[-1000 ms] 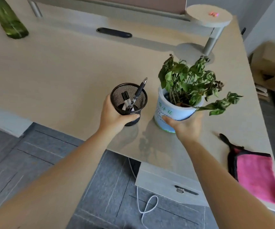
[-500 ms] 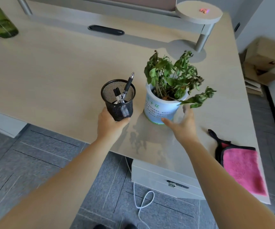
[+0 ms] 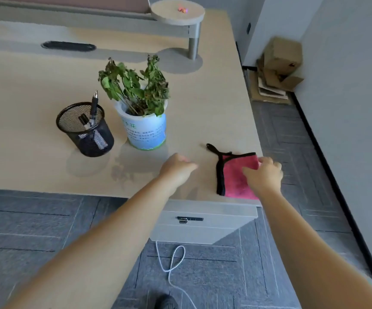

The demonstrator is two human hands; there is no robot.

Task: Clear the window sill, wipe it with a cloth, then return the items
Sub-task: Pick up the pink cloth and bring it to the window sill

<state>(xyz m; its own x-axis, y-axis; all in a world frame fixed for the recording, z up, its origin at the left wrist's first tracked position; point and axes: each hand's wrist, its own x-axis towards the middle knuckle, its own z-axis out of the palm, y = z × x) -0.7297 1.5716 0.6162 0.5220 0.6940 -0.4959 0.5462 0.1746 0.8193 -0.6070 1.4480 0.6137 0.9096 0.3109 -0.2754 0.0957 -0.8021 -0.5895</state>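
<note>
A black mesh pen holder (image 3: 86, 130) with pens stands on the wooden desk (image 3: 24, 90), beside a white and blue plant pot (image 3: 146, 130) with wilting green leaves. A folded pink cloth (image 3: 234, 175) with black trim lies near the desk's front right corner. My right hand (image 3: 264, 175) rests on the cloth's right side, fingers curled onto it. My left hand (image 3: 176, 167) hovers over the desk just left of the cloth, fingers loosely curled, holding nothing.
A grey raised shelf with a round end (image 3: 178, 12) runs along the back of the desk. Cardboard boxes (image 3: 278, 68) are piled on the floor at right. A grey drawer unit (image 3: 203, 221) and a white cable (image 3: 171, 259) sit below the desk edge.
Both hands have let go of the pen holder and the plant pot, which now stand on the desk. My right hand moved right onto the pink cloth; my left hand followed toward it.
</note>
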